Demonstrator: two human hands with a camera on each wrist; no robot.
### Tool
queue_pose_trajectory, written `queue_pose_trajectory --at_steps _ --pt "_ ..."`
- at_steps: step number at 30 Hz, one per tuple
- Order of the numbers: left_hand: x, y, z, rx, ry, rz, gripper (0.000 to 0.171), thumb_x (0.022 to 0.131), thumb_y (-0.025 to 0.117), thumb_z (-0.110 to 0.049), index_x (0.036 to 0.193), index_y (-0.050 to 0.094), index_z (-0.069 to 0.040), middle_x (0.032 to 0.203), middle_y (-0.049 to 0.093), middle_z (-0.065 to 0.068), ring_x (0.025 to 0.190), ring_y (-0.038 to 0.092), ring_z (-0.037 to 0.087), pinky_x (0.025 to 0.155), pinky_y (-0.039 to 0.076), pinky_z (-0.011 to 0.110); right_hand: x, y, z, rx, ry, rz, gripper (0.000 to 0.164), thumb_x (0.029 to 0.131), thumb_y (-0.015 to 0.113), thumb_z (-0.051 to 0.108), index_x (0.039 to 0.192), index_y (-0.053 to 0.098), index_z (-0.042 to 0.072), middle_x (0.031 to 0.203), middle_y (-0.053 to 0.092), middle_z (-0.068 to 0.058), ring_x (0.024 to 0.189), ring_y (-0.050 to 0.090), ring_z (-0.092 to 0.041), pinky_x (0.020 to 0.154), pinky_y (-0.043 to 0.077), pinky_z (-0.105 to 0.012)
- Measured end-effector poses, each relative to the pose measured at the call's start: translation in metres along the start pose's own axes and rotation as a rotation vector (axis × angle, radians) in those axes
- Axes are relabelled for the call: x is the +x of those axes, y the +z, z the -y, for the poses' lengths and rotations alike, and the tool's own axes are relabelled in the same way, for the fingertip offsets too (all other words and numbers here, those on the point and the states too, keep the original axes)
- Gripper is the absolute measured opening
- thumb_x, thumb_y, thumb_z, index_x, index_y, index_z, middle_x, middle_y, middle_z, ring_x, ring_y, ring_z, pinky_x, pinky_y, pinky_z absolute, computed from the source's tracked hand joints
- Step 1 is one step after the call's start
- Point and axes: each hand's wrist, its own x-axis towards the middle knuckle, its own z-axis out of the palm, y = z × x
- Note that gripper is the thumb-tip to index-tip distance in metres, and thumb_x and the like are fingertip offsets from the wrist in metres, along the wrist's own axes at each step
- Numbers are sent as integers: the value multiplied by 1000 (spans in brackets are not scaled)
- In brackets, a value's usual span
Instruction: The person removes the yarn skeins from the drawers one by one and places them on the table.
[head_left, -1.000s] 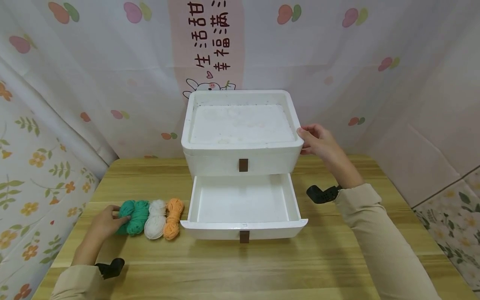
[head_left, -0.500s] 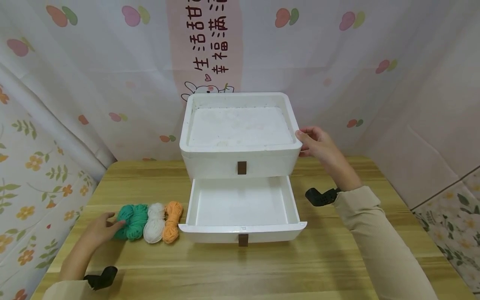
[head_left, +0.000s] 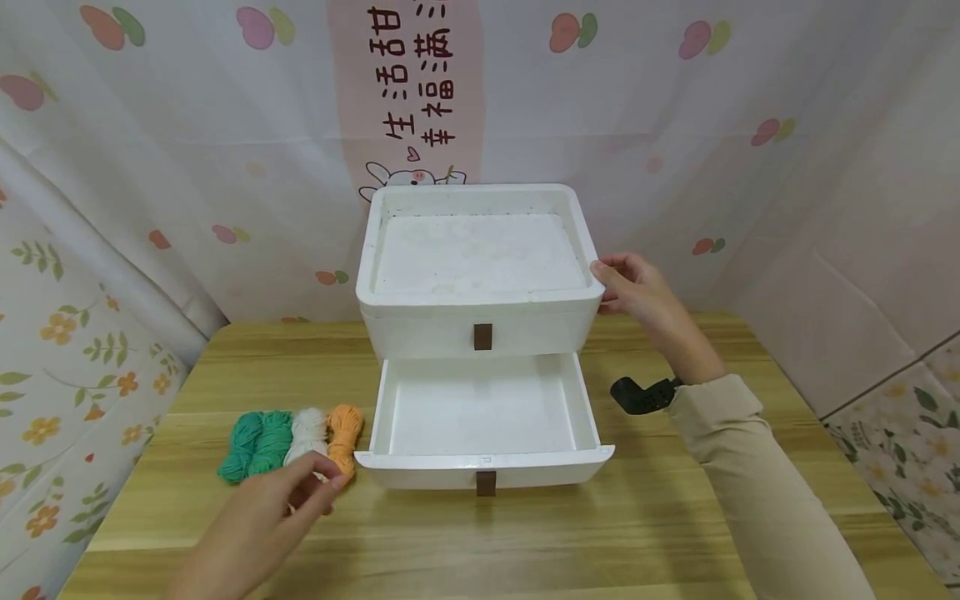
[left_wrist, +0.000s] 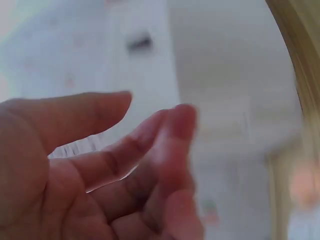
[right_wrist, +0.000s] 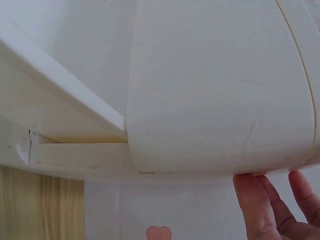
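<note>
Presently, left hand (head_left: 262, 518): thumb and fingertips apart, over the near end of the orange skein (head_left: 346, 429); contact cannot be told. Right hand (head_left: 636, 285): thumb and fingers somewhat apart, tips resting against the right side of the white drawer unit (head_left: 420, 332). Two green skeins (head_left: 272, 438), the white skein (head_left: 307, 433) and orange skein lie in a row on the surface (head_left: 540, 546), left of the extended lower drawer (head_left: 483, 408).

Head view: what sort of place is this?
Probably a small indoor work corner: a wooden table with patterned cloth hanging behind it, and on it a white drawer unit and bundles of yarn.
</note>
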Motion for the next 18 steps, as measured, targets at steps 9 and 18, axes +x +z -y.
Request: queue_pose_trajectory --at_steps 9,18 --pt "7 62 -30 -350 279 236 29 98 48 -25 115 58 -4 79 67 -6 68 53 -6 58 46 18 0 1 1 -16 -1 -7 59 97 42 42 135 32 -2 116 45 -6 84 56 -8 79 52 -22" --pt "20 120 -45 -830 91 312 43 99 44 -26 122 50 9 87 69 20 66 61 6 57 52 22 1 1 -1 -21 6 -10 59 97 42 42 136 31 -1 115 44 -6 83 56 -7 78 52 -20"
